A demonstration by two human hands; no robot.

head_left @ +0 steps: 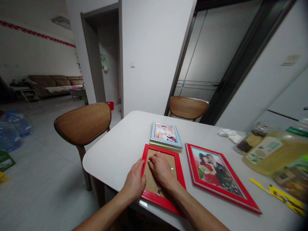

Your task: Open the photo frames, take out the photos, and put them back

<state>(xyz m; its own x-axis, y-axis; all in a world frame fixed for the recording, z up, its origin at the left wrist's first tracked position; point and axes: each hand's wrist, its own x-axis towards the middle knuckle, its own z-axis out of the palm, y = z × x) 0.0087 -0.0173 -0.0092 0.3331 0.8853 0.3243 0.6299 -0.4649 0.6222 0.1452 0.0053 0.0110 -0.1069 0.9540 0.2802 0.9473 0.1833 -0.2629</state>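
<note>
A red picture frame (179,163) lies face down on the table, its brown backboard (151,179) showing with several small metal clips round the edge. My left hand (134,180) is closed round the frame's left side. Over the backboard, my right hand (160,168) has its fingers bent and together at a metal clip (149,160) on the upper left; the fingertips partly cover it. Another metal clip (172,169) shows on the right side, and a metal piece (159,191) sits near the bottom. My right forearm hides the frame's lower right part.
To the right lies a larger red frame (226,200) with a photo. Beyond are stacked frames, a light blue one (178,136) on top. A yellow cutter (286,199), an oil jug (267,154) and a crumpled tissue (228,134) are at right. Wooden chairs (84,123) flank the table (113,154).
</note>
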